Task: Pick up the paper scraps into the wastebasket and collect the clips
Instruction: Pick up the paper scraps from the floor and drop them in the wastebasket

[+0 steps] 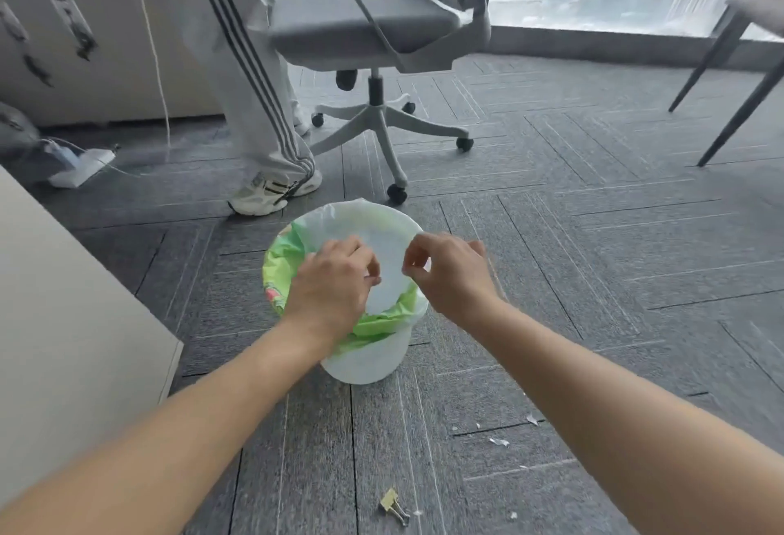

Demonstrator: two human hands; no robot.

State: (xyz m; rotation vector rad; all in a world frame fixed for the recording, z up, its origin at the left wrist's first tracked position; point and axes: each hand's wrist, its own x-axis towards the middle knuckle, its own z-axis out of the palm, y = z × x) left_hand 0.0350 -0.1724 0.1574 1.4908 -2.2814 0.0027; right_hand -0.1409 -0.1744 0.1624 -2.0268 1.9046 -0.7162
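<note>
Figure. Head view, both hands over the wastebasket (pixel 369 365), which stands on grey carpet (pixel 594 280) and is lined with a green bag (pixel 284 254) under a pale one. The left hand (pixel 335 276) hangs above the basket's mouth with its fingers curled inward; the right hand (pixel 445 271) sits over the right rim, thumb and forefinger drawn tip to tip; whether either pinch holds a scrap cannot be told against the pale liner. Paper scraps (pixel 499 442) lie scattered on the carpet on the near right side of the basket; a yellow binder clip (pixel 392 507) lies on the near side of it, well apart from both hands and with a small fleck just beside it.

Likely hazards: a scrap let go at the right rim may drift outside the basket, being light; a wrist brushing the loose liner could drag it inward or tip what looks a light basket; the flecks are pale and small on patterned carpet, so some may be missed; the clip could be swept up with the paper instead of being kept apart; another person's shoe (pixel 271 191) and a chair castor (pixel 396 193), both just beyond the basket, could knock it.
</note>
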